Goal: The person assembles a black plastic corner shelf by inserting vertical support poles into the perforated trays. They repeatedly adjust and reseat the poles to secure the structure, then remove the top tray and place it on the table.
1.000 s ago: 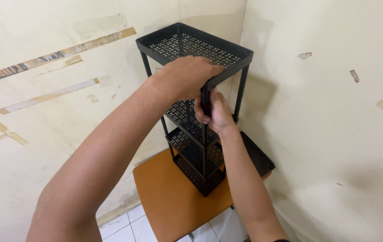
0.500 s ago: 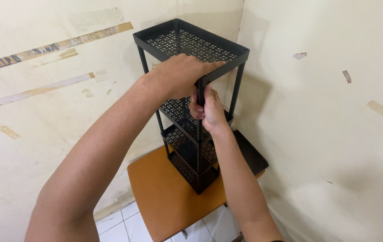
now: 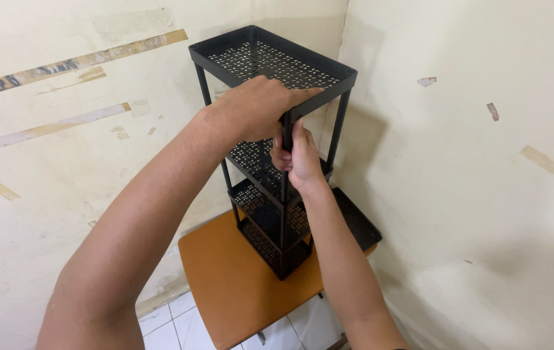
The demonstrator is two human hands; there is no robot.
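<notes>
A black plastic shelf rack with several perforated tiers stands on an orange table [image 3: 235, 288] in the corner of a room. My left hand [image 3: 257, 104] lies over the near corner of the rack's top tray [image 3: 270, 59], fingers curled on its rim. Just below it, my right hand [image 3: 298, 159] is wrapped around the near black upright post [image 3: 283, 214] that runs under that corner. The lower tiers [image 3: 261, 214] show between my forearms.
A loose black tray [image 3: 358, 223] lies flat on the table to the right of the rack, against the right wall. Cream walls with tape marks close in behind and to the right. White floor tiles [image 3: 173, 327] show beneath the table's front edge.
Both hands keep the same hold on the top tray's corner and the post. The view has drifted slightly, so the rack sits a little further left and higher in frame.
</notes>
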